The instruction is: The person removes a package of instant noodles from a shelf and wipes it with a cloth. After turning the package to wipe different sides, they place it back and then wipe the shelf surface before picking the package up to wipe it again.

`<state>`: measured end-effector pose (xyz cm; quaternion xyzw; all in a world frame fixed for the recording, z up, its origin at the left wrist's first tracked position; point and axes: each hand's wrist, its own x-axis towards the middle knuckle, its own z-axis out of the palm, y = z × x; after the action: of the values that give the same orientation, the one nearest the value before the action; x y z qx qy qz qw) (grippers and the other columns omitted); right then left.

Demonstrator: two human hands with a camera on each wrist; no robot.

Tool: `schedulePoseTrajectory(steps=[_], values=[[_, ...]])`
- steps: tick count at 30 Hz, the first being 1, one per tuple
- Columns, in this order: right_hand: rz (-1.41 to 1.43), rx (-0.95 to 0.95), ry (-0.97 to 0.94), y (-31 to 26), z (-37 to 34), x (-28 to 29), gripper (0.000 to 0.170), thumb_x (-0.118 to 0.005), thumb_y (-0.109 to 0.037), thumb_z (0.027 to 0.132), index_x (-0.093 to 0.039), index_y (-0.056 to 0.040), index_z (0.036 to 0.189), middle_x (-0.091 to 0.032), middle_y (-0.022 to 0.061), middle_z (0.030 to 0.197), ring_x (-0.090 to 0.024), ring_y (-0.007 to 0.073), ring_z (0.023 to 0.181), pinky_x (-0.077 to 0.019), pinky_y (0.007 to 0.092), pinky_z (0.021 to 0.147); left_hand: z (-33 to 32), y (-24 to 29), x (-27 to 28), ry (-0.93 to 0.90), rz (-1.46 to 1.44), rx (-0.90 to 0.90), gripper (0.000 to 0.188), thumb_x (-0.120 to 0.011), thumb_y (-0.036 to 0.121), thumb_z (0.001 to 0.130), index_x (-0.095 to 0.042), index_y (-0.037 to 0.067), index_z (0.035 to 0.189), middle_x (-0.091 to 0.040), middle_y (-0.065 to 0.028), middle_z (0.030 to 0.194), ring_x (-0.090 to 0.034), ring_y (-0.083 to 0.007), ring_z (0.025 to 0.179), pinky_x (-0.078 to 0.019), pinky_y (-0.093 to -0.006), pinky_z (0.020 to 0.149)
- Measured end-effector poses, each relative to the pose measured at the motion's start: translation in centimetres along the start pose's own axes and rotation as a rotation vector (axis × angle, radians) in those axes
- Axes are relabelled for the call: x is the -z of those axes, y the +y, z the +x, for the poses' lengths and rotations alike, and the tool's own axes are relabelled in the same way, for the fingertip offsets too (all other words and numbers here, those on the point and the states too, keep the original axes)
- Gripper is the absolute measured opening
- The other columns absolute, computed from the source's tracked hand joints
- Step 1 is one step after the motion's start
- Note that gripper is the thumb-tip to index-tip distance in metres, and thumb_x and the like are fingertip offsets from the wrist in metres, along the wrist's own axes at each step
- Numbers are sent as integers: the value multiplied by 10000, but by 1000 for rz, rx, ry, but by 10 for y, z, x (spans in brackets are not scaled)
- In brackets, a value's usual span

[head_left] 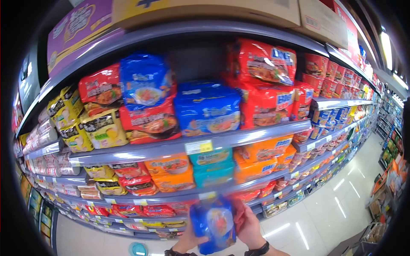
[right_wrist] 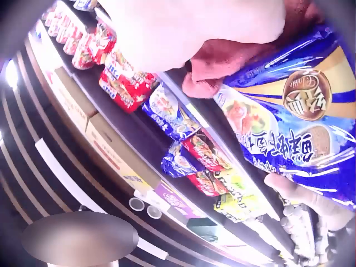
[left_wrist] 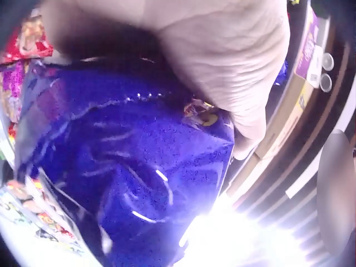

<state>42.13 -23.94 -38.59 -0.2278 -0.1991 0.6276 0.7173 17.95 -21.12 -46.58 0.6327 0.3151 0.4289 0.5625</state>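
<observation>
A blue pack of instant noodles (head_left: 215, 226) is held up between the two hands in front of the lower shelves. The left hand (head_left: 190, 238) grips its left side, with the thumb (right_wrist: 311, 201) lying over the printed front. At the pack's other side is the right hand (head_left: 251, 230), which holds a dull red cloth (right_wrist: 222, 64) against the pack's edge. Shiny blue wrapper (left_wrist: 128, 156) fills much of the left wrist view, under the left palm (left_wrist: 222, 55). The right hand's fingers are mostly hidden by the cloth in the right wrist view.
A stocked shelf (head_left: 162, 149) stands ahead, its upper tier bearing blue packs (head_left: 208, 109), red packs (head_left: 267, 104) and yellow packs (head_left: 103, 128). Cartons (head_left: 209, 12) sit on top. An aisle floor (head_left: 316, 209) runs to the right; a teal round object (head_left: 138, 248) is on the floor below.
</observation>
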Motion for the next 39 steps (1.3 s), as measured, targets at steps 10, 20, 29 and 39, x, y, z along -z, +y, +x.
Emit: schedulePoseTrajectory(steps=[10,20,29,39], values=[[-520,375,-58,117,-8,-68,674,-537,114,916,-343,-52,1540,-476,145,1474,-554,232,1289,-428,421,1145,-57,-13,122,7,-697,455,874,-682,41,886,-196,68,1611,-531,-109,1376,-582,-198,1183,-536,-400,996],[-995,133,-226,208,-13,-79,603,-396,-277,1128,-208,-4,1632,-402,141,1590,-391,209,1445,-279,356,1201,-107,-24,185,121,-577,360,654,-609,131,929,-366,6,1524,-614,-116,1317,-629,-238,1133,-527,-363,980],[-1055,135,-218,232,-37,-79,654,-502,-261,1073,-255,35,1601,-418,158,1577,-398,232,1452,-307,368,1193,-90,-39,231,-1,-494,200,969,-682,-32,854,-104,116,1618,-471,-87,1385,-587,-167,1093,-546,-351,929],[-1860,624,-165,205,-60,-155,521,-624,-187,909,-581,-41,1407,-460,300,1447,-485,469,1283,-395,527,1104,-105,-29,230,121,-734,553,558,-628,394,903,-573,13,1307,-710,-139,1088,-702,-276,979,-583,-425,917]])
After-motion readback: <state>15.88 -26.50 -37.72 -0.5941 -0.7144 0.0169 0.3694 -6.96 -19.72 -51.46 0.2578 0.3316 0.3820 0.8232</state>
